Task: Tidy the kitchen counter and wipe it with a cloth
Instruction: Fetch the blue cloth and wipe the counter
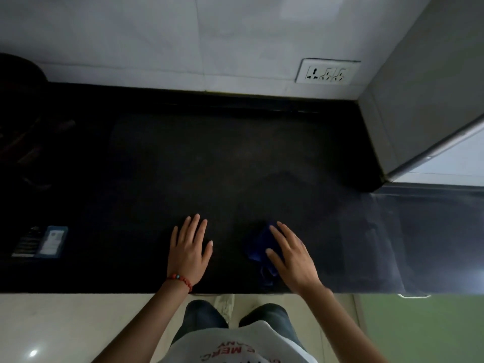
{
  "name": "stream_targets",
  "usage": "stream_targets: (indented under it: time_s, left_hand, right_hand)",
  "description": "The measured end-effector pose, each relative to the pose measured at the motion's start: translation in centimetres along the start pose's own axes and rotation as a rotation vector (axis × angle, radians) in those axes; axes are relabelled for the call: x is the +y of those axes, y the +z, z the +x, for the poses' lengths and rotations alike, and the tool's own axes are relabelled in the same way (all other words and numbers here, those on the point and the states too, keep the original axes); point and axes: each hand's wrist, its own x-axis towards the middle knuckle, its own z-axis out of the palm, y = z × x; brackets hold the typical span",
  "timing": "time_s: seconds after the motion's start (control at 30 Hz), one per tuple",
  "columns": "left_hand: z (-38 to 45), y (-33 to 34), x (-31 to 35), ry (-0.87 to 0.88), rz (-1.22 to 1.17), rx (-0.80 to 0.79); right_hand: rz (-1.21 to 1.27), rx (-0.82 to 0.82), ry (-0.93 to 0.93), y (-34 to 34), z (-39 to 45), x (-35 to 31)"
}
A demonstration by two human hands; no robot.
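Blue cloth point(258, 251) lay bunched on black bench point(157, 166) near front edge, pressed flat under right hand point(292, 258), grip released, fingers straight; left hand point(189, 248) braced flat beside, likewise released; best swept in overlapping strokes, pressure even

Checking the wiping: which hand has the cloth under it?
The right hand; its flat fingers press the blue cloth. The left hand rests on bare counter.

The flat black stone counter point(183, 158) looks dull and smooth. The crumpled dark blue cloth point(258, 247) looks soft. The white wall tiles point(157, 35) shine a little.
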Motion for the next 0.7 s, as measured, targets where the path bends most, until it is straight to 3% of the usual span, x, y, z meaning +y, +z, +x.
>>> stream_targets:
  time_s: [0.1,0.2,0.37,0.53,0.7]
  left_hand:
    - [-0.1,0.1,0.1,-0.008,0.006,-0.004]
    - [-0.8,0.4,0.5,-0.026,0.014,0.011]
    - [-4.2,1.3,1.7,-0.138,-0.016,0.076]
    - [-7.5,2.0,3.0,-0.265,-0.020,0.043]
    - [-10.1,2.5,3.1,-0.342,-0.164,0.059]
  right_hand:
    - [0.083,0.124,0.170,-1.4,0.4,0.5]
    - [0.047,0.097,0.232,-1.9,0.5,1.0]
    - [0.162,0.018,0.212,-1.9,1.1,1.2]
    - [0.360,-0.052,0.211,-1.9,2.1,1.4]
    - [0.481,-0.112,0.103,-2.2,1.8,-1.4]
